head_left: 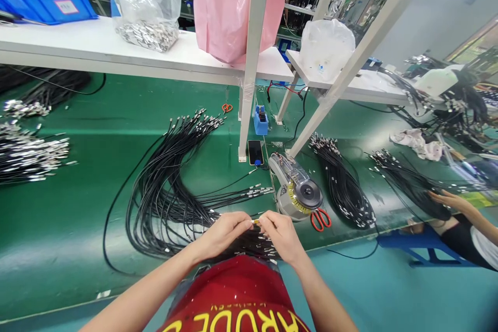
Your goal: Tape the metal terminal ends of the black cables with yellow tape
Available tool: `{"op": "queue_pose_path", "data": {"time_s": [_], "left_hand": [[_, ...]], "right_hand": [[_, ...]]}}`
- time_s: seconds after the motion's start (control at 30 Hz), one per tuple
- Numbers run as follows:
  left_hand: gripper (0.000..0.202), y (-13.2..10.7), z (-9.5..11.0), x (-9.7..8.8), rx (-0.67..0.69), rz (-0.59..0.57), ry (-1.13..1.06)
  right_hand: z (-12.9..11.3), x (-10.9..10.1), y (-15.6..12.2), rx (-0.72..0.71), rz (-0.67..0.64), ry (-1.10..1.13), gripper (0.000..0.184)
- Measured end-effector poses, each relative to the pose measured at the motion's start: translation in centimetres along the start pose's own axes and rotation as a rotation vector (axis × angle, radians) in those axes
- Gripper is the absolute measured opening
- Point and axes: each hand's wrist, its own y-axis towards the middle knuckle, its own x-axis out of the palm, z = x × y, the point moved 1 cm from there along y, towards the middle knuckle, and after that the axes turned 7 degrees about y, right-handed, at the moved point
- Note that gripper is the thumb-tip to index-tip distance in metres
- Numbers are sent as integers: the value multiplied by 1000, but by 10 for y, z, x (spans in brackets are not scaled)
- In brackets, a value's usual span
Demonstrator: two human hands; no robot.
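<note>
My left hand (pixel 229 231) and my right hand (pixel 280 233) meet at the table's front edge, fingertips pinched together. Between them shows a small yellow strip of tape (pixel 255 221) at a black cable's end; the rest of that cable is hidden by my fingers. Below and left of my hands spreads a big bundle of black cables (pixel 167 192) with silvery connector ends. Just beyond my right hand stands a grey tape dispenser (pixel 286 202) with a yellow band around its wheel. Red-handled scissors (pixel 321 219) lie beside it.
A phone (pixel 256 152) and a blue box (pixel 260 120) sit behind the dispenser. More cable bundles (pixel 346 187) lie to the right, where a co-worker's hand (pixel 447 199) rests on cables. A shelf post (pixel 251 62) rises ahead. Orange-handled scissors (pixel 227 108) lie farther back.
</note>
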Motion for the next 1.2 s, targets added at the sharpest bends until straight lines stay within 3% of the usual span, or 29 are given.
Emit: {"op": "queue_pose_path", "data": {"time_s": [0.23, 0.33, 0.4, 0.47, 0.57, 0.63, 0.7, 0.77, 0.93, 1.0, 1.07, 1.2], "left_hand": [[40, 2, 7, 6, 94, -9, 147], [43, 6, 12, 8, 100, -45, 84], [45, 9, 7, 8, 83, -59, 12], [45, 9, -12, 8, 50, -50, -2], [40, 5, -62, 10, -10, -32, 99], [38, 0, -94, 13, -8, -84, 185], [33, -2, -110, 16, 12, -114, 260], [28, 3, -103, 20, 17, -93, 267], [38, 34, -29, 37, 29, -84, -22], [40, 44, -9, 46, 22, -90, -71], [42, 49, -4, 54, 13, -83, -86], [44, 46, -14, 58, -1, -88, -170]], "right_hand": [[5, 9, -9, 10, 40, 71, 40], [8, 12, -10, -29, 72, 76, 42], [16, 11, -9, 30, 85, 161, 40], [29, 7, -8, 138, 117, 279, 38], [54, 1, -9, 239, 208, 359, 38], [68, -2, -11, 276, 232, 376, 38], [77, -2, -13, 309, 232, 411, 37], [82, -2, -15, 325, 234, 444, 37], [78, -4, -19, 274, 207, 392, 37], [76, -5, -21, 236, 207, 341, 37], [74, -4, -24, 214, 210, 298, 37], [71, 0, -25, 220, 202, 272, 35]]}}
